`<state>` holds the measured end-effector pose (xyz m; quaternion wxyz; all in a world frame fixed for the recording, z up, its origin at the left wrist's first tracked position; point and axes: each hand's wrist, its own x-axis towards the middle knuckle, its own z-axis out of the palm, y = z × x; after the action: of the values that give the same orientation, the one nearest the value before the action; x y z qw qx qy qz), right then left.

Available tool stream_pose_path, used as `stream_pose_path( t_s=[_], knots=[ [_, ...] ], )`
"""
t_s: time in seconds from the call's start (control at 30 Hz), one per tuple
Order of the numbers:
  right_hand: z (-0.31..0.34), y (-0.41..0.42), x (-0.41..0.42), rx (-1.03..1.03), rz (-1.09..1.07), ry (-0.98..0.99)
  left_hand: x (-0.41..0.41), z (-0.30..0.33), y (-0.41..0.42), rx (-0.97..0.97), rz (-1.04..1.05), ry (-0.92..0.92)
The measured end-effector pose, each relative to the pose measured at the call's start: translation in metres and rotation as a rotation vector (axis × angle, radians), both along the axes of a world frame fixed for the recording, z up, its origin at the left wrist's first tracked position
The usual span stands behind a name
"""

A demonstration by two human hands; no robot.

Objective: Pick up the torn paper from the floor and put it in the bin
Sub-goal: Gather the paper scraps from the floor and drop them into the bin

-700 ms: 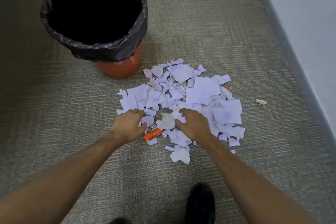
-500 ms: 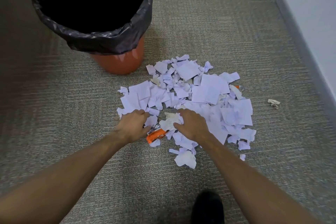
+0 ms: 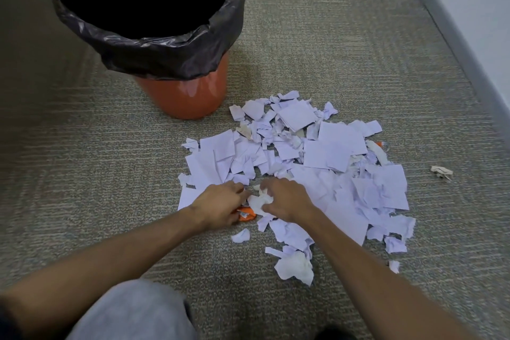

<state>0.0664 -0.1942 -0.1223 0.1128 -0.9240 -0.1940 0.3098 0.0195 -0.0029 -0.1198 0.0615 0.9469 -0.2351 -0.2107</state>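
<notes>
A heap of torn white paper (image 3: 325, 163) lies spread on the grey carpet. An orange bin (image 3: 182, 94) lined with a black bag stands at the upper left of the heap, its mouth open. My left hand (image 3: 220, 205) lies on the heap's near left edge, fingers curled over scraps and an orange wrapper (image 3: 245, 214). My right hand (image 3: 287, 199) is right beside it, fingers curled round a crumpled white scrap (image 3: 258, 200). The two hands almost touch.
A small crumpled scrap (image 3: 441, 172) lies apart on the carpet at the right. A grey skirting board (image 3: 452, 44) and white wall run along the right side. My grey trouser knee (image 3: 138, 312) shows at the bottom, a dark shoe beside it.
Both hands have drawn together over the crumpled scrap and orange wrapper. The view has shifted, so the bin appears closer, and my knee has come into view.
</notes>
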Motion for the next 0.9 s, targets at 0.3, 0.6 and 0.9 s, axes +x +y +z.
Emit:
stream_pose_path(
  t_s=[0.3,0.6,0.9],
  knots=[
    [0.004,-0.003,0.009,0.097,-0.086,-0.081,0.004,0.002,0.009,-0.149,-0.114,-0.1],
    [0.082,-0.008,0.039,0.574,-0.388,-0.104,0.041,0.084,0.036,-0.411,0.046,-0.355],
    [0.229,0.061,0.099,0.93,-0.446,-0.446,0.092,0.211,0.082,-0.696,0.298,-0.816]
  ],
)
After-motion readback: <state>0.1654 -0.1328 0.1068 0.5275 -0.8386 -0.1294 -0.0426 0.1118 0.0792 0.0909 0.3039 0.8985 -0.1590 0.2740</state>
